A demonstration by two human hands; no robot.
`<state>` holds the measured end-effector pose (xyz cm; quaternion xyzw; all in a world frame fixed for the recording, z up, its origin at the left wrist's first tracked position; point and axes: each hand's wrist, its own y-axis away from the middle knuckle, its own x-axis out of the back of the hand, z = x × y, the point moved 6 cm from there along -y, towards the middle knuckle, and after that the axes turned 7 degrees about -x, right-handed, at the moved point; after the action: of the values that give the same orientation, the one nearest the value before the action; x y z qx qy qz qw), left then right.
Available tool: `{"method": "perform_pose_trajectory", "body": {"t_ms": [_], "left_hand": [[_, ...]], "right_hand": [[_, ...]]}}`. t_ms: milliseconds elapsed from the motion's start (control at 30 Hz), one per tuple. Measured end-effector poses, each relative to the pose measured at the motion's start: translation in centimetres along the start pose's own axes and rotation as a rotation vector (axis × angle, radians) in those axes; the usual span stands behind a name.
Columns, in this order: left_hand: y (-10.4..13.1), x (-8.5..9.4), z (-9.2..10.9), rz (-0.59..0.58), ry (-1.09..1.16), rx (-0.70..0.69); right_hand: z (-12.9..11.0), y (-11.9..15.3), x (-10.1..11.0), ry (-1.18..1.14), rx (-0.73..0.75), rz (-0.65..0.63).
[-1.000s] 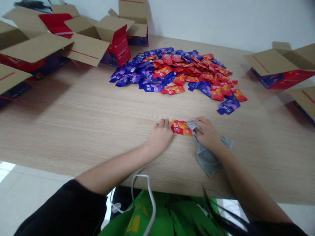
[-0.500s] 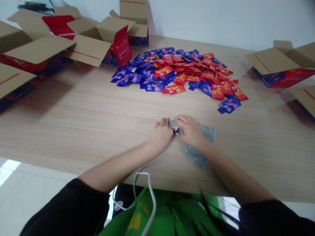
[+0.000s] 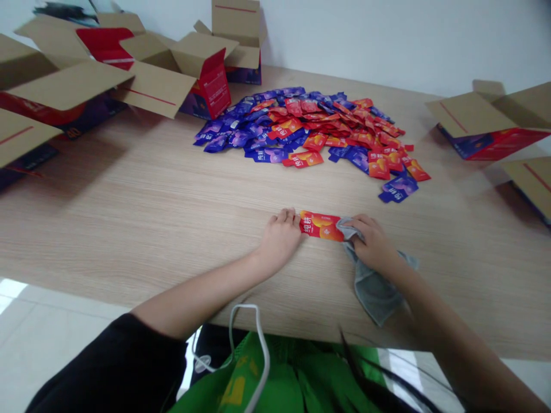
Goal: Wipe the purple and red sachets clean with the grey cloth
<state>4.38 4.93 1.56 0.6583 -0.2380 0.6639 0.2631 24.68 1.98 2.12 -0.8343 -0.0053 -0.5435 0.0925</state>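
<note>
A red and orange packet (image 3: 321,225) lies flat on the table in front of me. My left hand (image 3: 282,234) has its fingers closed on the packet's left end, partly hiding it. In my right hand (image 3: 371,241) is a bunched grey cloth (image 3: 376,292), pressed against the packet's right end. The rest of the cloth trails down towards me across the tabletop. Beyond my hands lies a heap of red packets (image 3: 336,121) and purple-blue packets (image 3: 245,123), with one purple packet (image 3: 399,188) apart at its near right edge.
Open cardboard boxes stand at the left, among them one with a red flap (image 3: 214,86) and a nearer one (image 3: 69,86). Two more boxes, one farther back (image 3: 491,137), are at the right. A white cord (image 3: 264,344) hangs by the table's front edge.
My right hand has moved right with the grey cloth, along the packet and away from my left hand. The packet, mostly covered before, now shows. My left hand has stayed in place.
</note>
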Motion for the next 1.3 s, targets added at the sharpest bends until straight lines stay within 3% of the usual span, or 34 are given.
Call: {"method": "perform_pose_trajectory", "body": {"t_ms": [67, 200, 300, 367, 467, 700, 867, 933, 1067, 1200, 1300], "left_hand": [[0.0, 0.0, 0.0, -0.005, -0.005, 0.003], [0.1, 0.3, 0.0, -0.001, -0.011, 0.005], [0.2, 0.4, 0.0, 0.010, -0.014, -0.004], [0.2, 0.5, 0.0, 0.021, -0.017, -0.010], [0.3, 0.6, 0.0, 0.030, -0.010, -0.010], [0.2, 0.3, 0.0, 0.017, 0.018, -0.016], [0.2, 0.3, 0.0, 0.018, 0.007, -0.008], [0.2, 0.3, 0.0, 0.020, 0.004, -0.002], [0.2, 0.4, 0.0, 0.035, -0.005, -0.006], [0.3, 0.4, 0.0, 0.039, -0.014, -0.021], [0.3, 0.5, 0.1, 0.024, -0.014, -0.014]], "right_hand": [[-0.8, -1.2, 0.3, -0.026, -0.001, -0.014], [-4.4, -3.1, 0.5, -0.106, 0.061, 0.084], [-7.4, -3.0, -1.3, -0.082, 0.131, 0.050], [-8.2, -2.4, -2.5, 0.014, 0.132, 0.010], [-7.1, -1.6, -3.0, 0.110, 0.077, 0.004], [-1.2, 0.1, -0.7, 0.130, -0.075, 0.089], [0.3, -0.9, 0.3, 0.180, -0.116, -0.056], [-0.5, -1.9, 0.7, 0.143, -0.101, -0.067], [-4.5, -3.2, 1.1, 0.052, -0.006, 0.061], [-8.4, -2.2, -1.3, 0.099, 0.094, 0.028], [-8.5, -1.2, -2.7, 0.196, 0.083, 0.001]]}}
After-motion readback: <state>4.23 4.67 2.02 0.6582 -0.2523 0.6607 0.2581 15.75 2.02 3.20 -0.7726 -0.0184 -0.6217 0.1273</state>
